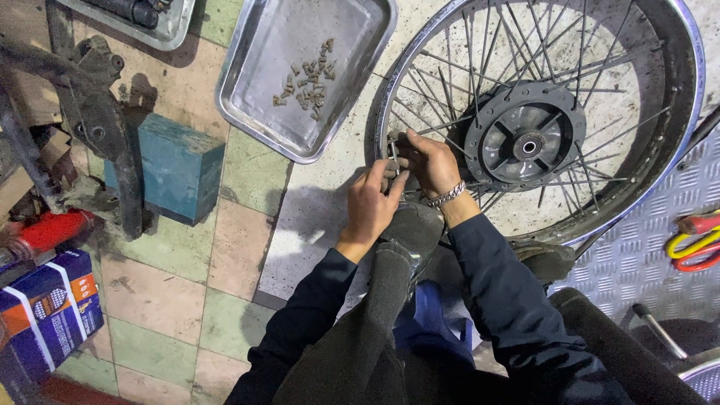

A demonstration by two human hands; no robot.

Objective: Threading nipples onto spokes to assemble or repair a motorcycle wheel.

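At the far left a blue and orange carton lies on the tiled floor beside a red part, with a teal block under a dark metal frame. Further right sits a steel tray holding a small heap of spoke nipples; these loose ones suggest the job is only partly through, though how many belong back on the rim cannot be told. A second tray at the top edge holds dark cylindrical parts. In the middle, the left hand is closed around a small metal tool set against the rim, and the right hand, a chain bracelet on its wrist, pinches the same spot. The spoked wheel lies flat on the floor, most spokes seated in the hub. At the far right, red and yellow handles rest on chequered plate.
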